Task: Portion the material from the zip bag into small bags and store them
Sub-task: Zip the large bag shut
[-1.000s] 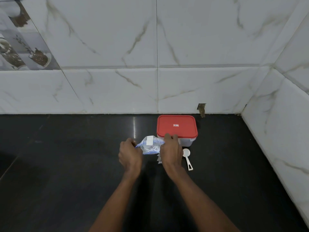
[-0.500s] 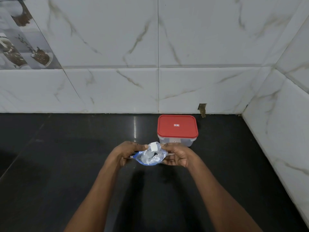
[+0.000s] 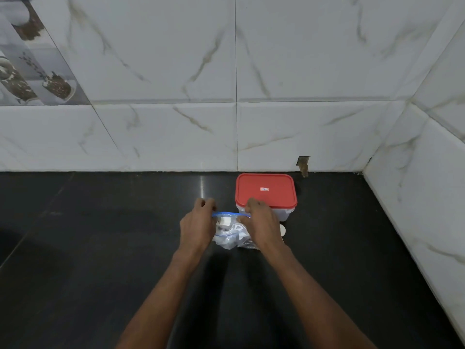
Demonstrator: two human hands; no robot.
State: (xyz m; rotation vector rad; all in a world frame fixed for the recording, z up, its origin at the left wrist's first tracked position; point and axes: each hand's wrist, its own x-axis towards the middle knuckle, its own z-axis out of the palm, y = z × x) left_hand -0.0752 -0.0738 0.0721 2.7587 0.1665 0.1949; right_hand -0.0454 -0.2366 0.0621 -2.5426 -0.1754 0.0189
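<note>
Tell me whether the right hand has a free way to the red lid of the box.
Probably yes. The right hand pinches the zip bag just in front of the red lid, with nothing between them, but it must release the bag first.

Two hands were in view — a left hand [image 3: 196, 229] and a right hand [image 3: 261, 226], each pinching the blue-edged top of one clear zip bag [image 3: 230, 234]. One box with a red lid [image 3: 266, 195] sat on the one black counter [image 3: 88, 260], and one white spoon [image 3: 282, 230] showed only as a round sliver beside the right hand. Small white items were inside the bag — too crumpled to count.
</note>
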